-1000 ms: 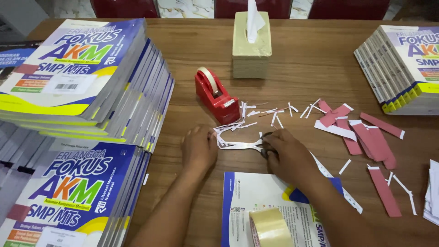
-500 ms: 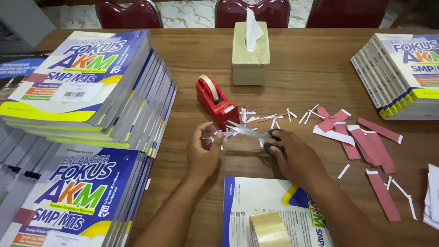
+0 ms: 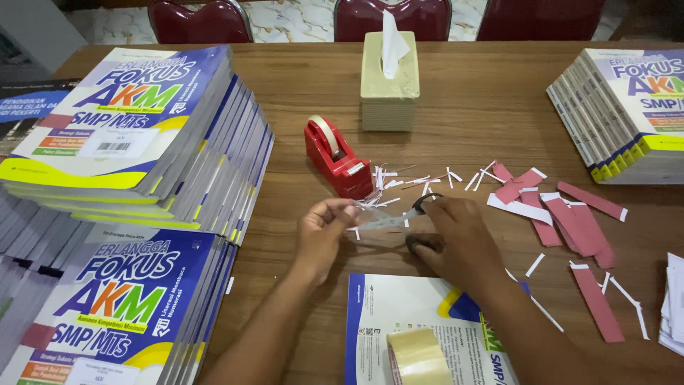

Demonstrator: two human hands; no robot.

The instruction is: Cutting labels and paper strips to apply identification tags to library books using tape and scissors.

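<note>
My right hand (image 3: 456,242) grips a pair of scissors (image 3: 390,220) by the black handles, blades pointing left. My left hand (image 3: 324,232) pinches a small pale strip at the blade tips, just in front of the red tape dispenser (image 3: 335,158). I cannot tell whether the strip is tape or paper. Both hands hover over the wooden table (image 3: 484,100), among white paper scraps (image 3: 420,180). A book (image 3: 406,314) lies flat below my hands, with a roll of clear tape (image 3: 417,356) on it.
Tall stacks of books stand at the left (image 3: 135,128), the lower left (image 3: 121,306) and the far right (image 3: 627,107). A beige tissue box (image 3: 389,85) sits behind the dispenser. Red paper strips (image 3: 570,221) lie to the right. Red chairs (image 3: 199,20) line the far edge.
Both hands have risen off the table with the scissors. The left hand now pinches the small strip at the blades instead of resting flat.
</note>
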